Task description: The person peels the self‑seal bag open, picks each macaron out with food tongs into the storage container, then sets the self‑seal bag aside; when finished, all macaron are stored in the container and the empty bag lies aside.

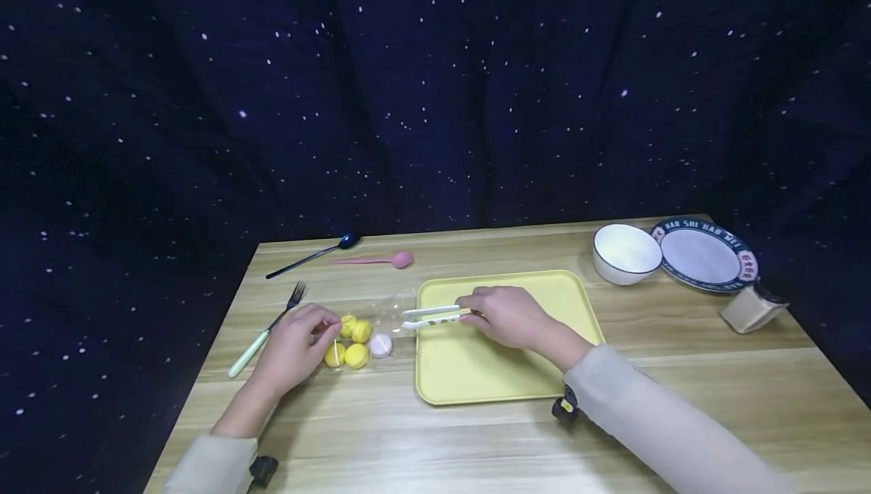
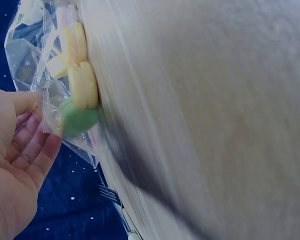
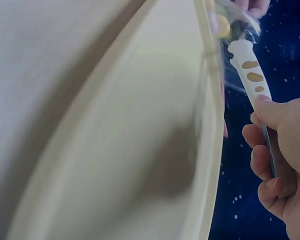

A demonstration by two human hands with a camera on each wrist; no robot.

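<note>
Over on the bench (image 1: 381, 433), the left grip (image 1: 296, 346) pinches a clear plastic bag (image 1: 396, 311) of macarons (image 1: 357, 356) beside the yellow tray (image 1: 469, 380); the right grip (image 1: 510, 318) clasps white tongs (image 1: 437, 320), tips at the bag's tray-side end.

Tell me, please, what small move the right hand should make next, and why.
I'd probably ease the tongs toward the lilac macaron: the right hand holds them, and in the head view they overlap the clear bag but stop short of that macaron, while the left hand pinches the bag.
</note>
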